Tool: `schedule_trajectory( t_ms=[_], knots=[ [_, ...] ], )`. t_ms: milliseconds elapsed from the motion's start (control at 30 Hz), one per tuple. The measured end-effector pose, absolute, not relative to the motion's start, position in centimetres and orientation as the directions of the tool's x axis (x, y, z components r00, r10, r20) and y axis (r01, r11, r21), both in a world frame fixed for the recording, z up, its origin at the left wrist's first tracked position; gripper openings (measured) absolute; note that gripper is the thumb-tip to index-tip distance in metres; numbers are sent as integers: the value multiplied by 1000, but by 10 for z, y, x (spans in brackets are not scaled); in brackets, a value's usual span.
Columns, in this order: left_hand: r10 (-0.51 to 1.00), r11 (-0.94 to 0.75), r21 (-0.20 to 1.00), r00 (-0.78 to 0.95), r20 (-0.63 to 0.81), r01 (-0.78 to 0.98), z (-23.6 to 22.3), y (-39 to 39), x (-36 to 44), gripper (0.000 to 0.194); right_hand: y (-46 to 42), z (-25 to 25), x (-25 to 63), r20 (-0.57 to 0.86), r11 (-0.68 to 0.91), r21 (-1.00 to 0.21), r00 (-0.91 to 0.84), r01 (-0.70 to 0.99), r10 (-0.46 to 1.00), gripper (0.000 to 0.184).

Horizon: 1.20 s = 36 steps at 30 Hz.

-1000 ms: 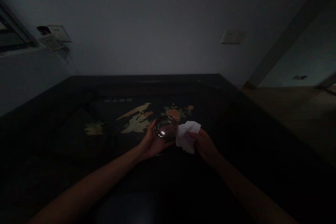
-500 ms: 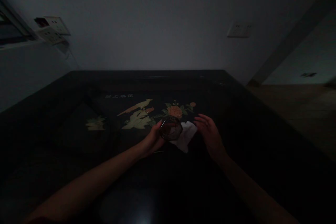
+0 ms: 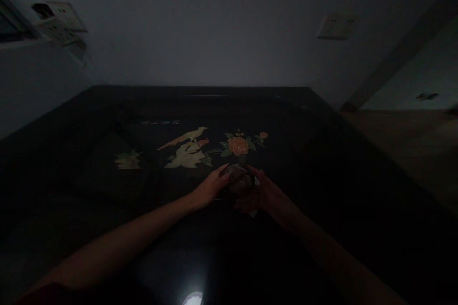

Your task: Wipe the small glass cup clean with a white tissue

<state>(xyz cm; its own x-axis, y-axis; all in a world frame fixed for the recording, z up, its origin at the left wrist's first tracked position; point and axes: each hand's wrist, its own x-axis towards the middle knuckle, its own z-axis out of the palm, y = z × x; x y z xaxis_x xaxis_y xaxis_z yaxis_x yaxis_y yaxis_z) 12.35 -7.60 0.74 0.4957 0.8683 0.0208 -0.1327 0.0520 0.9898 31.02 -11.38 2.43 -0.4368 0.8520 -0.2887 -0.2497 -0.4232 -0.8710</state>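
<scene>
Here's the glass vessel [image 3: 239, 176], clasped between left hand [image 3: 209, 188] and right hand [image 3: 270, 198], white tissue [image 3: 253, 213] peeking out beside the right; too dark to tell the vessel's facing or long axis.

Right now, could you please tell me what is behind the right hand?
Edges of a white tissue or cloth show past the right hand, by the glass vessel. The hand covers parts of both, which cannot be seen.
</scene>
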Motion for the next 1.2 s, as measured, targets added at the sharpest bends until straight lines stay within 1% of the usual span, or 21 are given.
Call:
schedule_trajectory(
  t_ms=[67,133,233,333,400,467,533,600,633,700,767,800,867,933,1000,1033,1100,1167,1200],
  knots=[
    [824,-94,995,556,103,-45,16,-77,121,65,-114,22,309,-297,-464,-835,-468,-295,832,63],
    [802,-233,972,571,174,32,26,-79,120,65,-114,21,309,-296,-484,-808,-478,-337,827,56],
    [793,-313,947,568,220,69,35,-80,122,61,-114,19,307,-268,-467,-772,-446,-430,854,50],
    [805,-325,945,535,255,38,35,-78,122,57,-113,17,307,-235,-441,-739,-420,-509,877,51],
    [862,-290,957,442,248,28,34,-74,121,51,-111,16,308,-231,-425,-728,-391,-538,891,53],
    [935,-215,975,299,189,56,34,-67,118,42,-108,15,310,-228,-399,-725,-351,-562,908,52],
    [979,-103,991,184,86,81,35,-59,114,31,-104,12,313,-214,-363,-727,-310,-582,926,47],
    [990,-73,996,125,67,48,35,-52,111,25,-99,8,317,-192,-326,-735,-278,-594,941,39],
    [993,-67,998,99,65,19,35,-49,110,26,-97,5,318,-178,-306,-740,-264,-599,948,35],
    [997,-38,994,61,44,-98,34,-46,111,41,-94,0,319,-145,-257,-753,-229,-605,963,30],
    [999,40,969,44,-30,-246,33,-46,113,55,-92,-5,317,-96,-202,-773,-203,-602,974,29],
    [996,86,947,43,-76,-309,32,-46,115,58,-93,-7,316,-72,-179,-784,-199,-594,977,29],
    [988,151,909,38,-148,-388,31,-48,119,56,-94,-8,313,-36,-144,-809,-196,-570,980,32],
    [983,182,900,56,-174,-395,31,-52,123,47,-95,-8,312,-27,-121,-826,-175,-550,984,35],
    [981,187,927,106,-161,-326,33,-57,125,36,-96,-8,312,-29,-109,-829,-153,-548,988,36],
    [982,166,952,136,-135,-258,34,-59,126,31,-96,-8,312,-30,-106,-822,-144,-560,989,35],
    [979,55,995,200,-38,-79,38,-64,127,26,-96,-9,313,-34,-106,-794,-129,-599,991,32],
    [960,-98,993,271,75,69,42,-68,128,23,-95,-12,314,-48,-104,-757,-104,-645,993,28],
    [943,-154,982,311,114,109,43,-70,130,23,-95,-14,314,-57,-103,-743,-91,-662,994,27]
  ],
)
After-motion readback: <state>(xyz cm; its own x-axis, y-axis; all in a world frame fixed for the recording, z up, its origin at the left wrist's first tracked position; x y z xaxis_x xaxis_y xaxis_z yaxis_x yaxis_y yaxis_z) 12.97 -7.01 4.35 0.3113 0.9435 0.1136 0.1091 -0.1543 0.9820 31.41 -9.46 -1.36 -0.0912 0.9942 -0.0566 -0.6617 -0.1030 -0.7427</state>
